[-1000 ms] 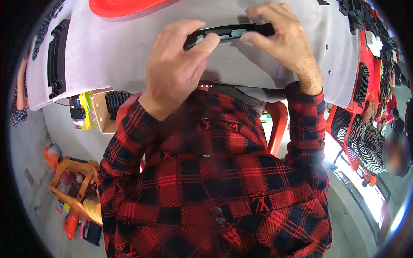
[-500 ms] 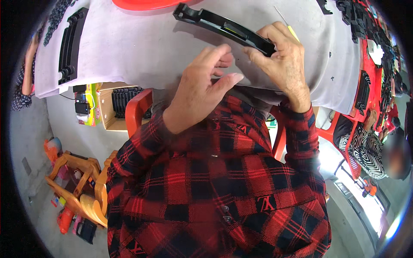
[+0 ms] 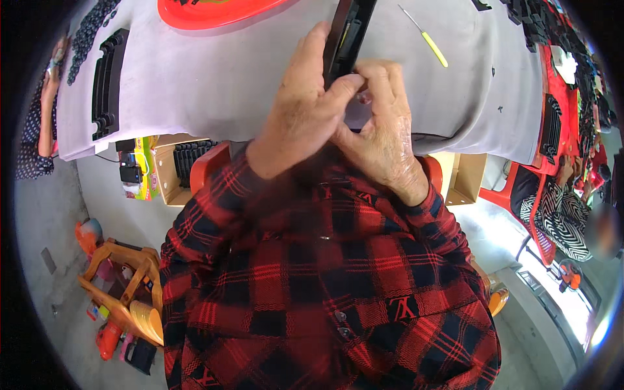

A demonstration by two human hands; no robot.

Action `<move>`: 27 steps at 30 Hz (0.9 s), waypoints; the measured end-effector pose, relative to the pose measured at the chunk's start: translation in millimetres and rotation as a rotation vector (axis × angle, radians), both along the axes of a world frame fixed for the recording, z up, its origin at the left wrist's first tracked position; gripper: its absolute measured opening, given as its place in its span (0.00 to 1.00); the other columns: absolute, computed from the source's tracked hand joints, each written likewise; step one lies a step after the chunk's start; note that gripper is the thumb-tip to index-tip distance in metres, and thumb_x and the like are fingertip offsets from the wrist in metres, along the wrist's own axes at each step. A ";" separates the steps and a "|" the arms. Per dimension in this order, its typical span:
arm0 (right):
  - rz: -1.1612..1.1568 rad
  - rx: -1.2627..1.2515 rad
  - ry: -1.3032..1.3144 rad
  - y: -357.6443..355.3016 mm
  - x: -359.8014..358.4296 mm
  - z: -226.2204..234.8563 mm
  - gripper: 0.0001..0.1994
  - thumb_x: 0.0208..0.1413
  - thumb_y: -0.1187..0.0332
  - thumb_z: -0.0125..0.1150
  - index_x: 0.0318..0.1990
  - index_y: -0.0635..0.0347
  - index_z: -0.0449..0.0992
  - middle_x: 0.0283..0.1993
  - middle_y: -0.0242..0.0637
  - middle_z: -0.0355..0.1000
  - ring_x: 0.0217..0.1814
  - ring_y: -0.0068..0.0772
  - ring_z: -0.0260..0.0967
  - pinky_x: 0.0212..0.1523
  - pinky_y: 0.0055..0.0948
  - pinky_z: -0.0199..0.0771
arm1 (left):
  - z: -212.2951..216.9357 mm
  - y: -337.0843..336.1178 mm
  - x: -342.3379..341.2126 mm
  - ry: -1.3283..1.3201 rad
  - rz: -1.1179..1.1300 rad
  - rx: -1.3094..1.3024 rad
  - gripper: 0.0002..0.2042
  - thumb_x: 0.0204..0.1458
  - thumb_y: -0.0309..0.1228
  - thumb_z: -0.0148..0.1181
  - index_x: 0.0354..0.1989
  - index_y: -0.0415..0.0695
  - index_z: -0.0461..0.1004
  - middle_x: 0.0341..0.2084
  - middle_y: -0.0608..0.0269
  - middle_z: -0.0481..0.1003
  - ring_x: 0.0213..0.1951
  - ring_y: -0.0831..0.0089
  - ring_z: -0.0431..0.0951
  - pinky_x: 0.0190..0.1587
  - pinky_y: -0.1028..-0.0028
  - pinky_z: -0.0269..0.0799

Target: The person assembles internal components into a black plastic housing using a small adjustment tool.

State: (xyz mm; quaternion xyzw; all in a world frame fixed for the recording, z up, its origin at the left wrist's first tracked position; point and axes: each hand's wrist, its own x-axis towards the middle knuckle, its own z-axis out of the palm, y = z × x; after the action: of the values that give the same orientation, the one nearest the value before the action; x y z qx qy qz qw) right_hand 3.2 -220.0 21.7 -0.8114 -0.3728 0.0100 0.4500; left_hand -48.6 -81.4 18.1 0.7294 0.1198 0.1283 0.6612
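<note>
A long black plastic part (image 3: 349, 36) points away from me over the table, its far end cut off by the top of the picture. My left hand (image 3: 296, 107) grips its near end, fingers along the left side and thumb across the lower right. Close beside it, my right hand (image 3: 387, 130) has its fingers bent toward that same end, next to the left thumb. The right fingertips are partly hidden, and what they pinch cannot be made out. A thin pick with a yellow handle (image 3: 434, 49) lies on the cloth to the right.
A red tray (image 3: 227, 25) sits at the far edge. Another black slotted part (image 3: 109, 84) lies at left, near dark beads (image 3: 84, 42). Black parts crowd a red table (image 3: 552, 71) at right, where a person sits. Cardboard boxes (image 3: 170, 188) and a wooden chair (image 3: 120, 279) stand below.
The black part has swung from lying crosswise to pointing away from me. My left hand has taken hold of it, and my right hand has moved left and nearer to me.
</note>
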 end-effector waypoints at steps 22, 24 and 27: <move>0.071 -0.222 -0.361 -25.6 71.6 3.2 0.24 0.39 0.63 0.80 0.47 0.54 0.81 0.46 0.34 0.73 0.48 0.41 0.68 0.50 0.38 0.71 | 17.4 79.9 19.6 0.101 -0.560 0.631 0.20 0.46 0.27 0.54 0.48 0.32 0.74 0.39 0.50 0.67 0.44 0.53 0.71 0.50 0.60 0.70; 0.121 -0.238 -0.342 -24.6 76.7 -2.1 0.24 0.39 0.62 0.80 0.47 0.54 0.81 0.46 0.34 0.73 0.48 0.41 0.68 0.50 0.38 0.71 | 13.1 79.4 16.5 0.084 -0.488 0.616 0.21 0.46 0.30 0.57 0.49 0.33 0.75 0.40 0.47 0.70 0.46 0.51 0.73 0.51 0.60 0.71; 0.172 -0.263 -0.333 -23.5 81.4 -4.7 0.24 0.40 0.61 0.79 0.47 0.54 0.81 0.46 0.34 0.73 0.48 0.42 0.69 0.50 0.39 0.71 | 8.3 71.3 6.4 -0.060 -0.344 0.712 0.20 0.45 0.28 0.62 0.50 0.36 0.76 0.43 0.50 0.72 0.46 0.53 0.75 0.48 0.63 0.72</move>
State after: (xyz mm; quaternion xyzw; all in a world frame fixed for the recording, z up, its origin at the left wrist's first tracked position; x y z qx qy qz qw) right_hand 84.6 -243.4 17.0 -0.8188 -0.5050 -0.0374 0.2704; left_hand -42.2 -10.1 26.4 0.9184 -0.0756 0.0707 0.3820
